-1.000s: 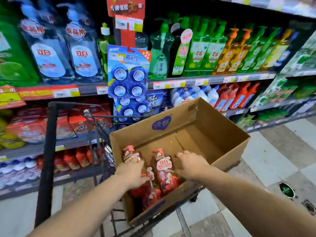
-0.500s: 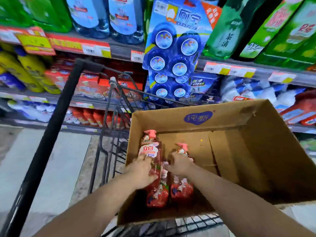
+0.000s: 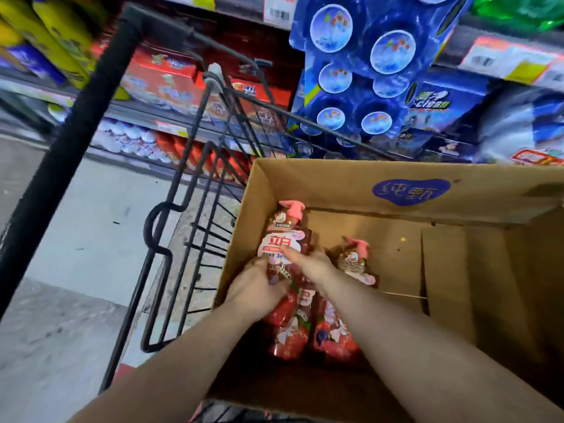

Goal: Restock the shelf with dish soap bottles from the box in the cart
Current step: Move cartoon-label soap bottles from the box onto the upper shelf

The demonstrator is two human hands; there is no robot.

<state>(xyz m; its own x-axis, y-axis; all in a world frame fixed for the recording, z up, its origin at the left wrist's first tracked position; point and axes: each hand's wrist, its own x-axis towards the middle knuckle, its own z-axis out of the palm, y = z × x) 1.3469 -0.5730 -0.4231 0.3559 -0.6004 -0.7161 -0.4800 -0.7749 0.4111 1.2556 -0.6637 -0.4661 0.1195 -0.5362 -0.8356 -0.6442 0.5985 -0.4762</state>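
A brown cardboard box (image 3: 488,270) sits in the wire cart (image 3: 195,190). At its left end lie red dish soap bottles with pink pumps. My left hand (image 3: 256,290) grips the leftmost bottle (image 3: 282,236) from its left side. My right hand (image 3: 311,265) holds the same bottle from the right, with one finger across its white label. A second bottle (image 3: 355,264) lies just right of my right hand, untouched. The lower parts of the bottles are partly hidden by my hands and forearms.
The cart's black handle bar (image 3: 76,141) runs diagonally at the left. Behind the cart, shelves hold red bottles (image 3: 195,157), red boxes (image 3: 158,74) and hanging blue blister packs (image 3: 366,71). Grey floor (image 3: 76,239) lies left of the cart.
My head has dropped closer to the box. My right hand has shifted left from the second bottle onto the leftmost one, which my left hand keeps gripping.
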